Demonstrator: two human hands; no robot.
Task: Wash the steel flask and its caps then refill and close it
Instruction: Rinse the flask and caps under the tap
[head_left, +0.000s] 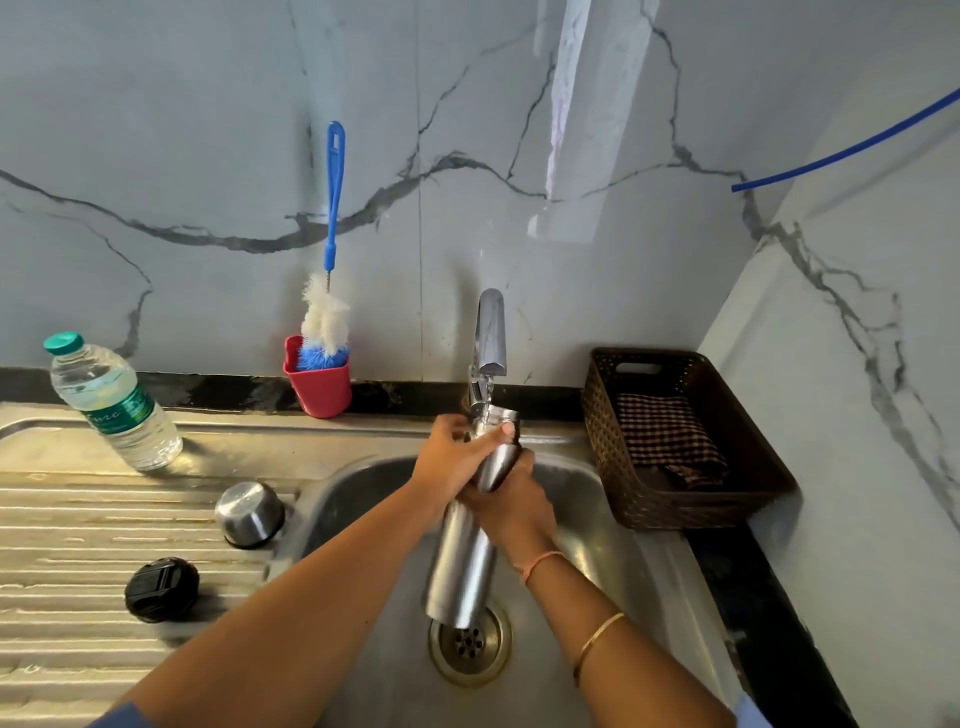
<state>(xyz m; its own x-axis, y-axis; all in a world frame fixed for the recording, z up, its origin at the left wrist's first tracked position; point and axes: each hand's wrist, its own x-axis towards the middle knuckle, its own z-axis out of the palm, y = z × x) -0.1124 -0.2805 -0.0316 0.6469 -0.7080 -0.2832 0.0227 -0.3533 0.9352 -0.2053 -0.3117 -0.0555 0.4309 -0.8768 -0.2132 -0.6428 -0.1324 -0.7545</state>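
The steel flask (462, 566) is held tilted over the sink basin (576, 525), its open mouth up under the running tap (491, 332). My left hand (457, 452) wraps round the flask's neck, thumb near the mouth. My right hand (511, 506) grips the flask just below the shoulder. Water falls from the tap onto the mouth. The steel cup cap (249, 514) sits upside down on the draining board (67, 525), and the black inner cap (162, 588) lies nearer me on the same board.
A plastic water bottle (111, 402) stands at the back left. A red cup (319, 384) holds a blue bottle brush (332, 218) against the wall. A brown basket (675, 499) with a checked cloth (667, 436) sits right of the sink. The drain (470, 644) lies below the flask.
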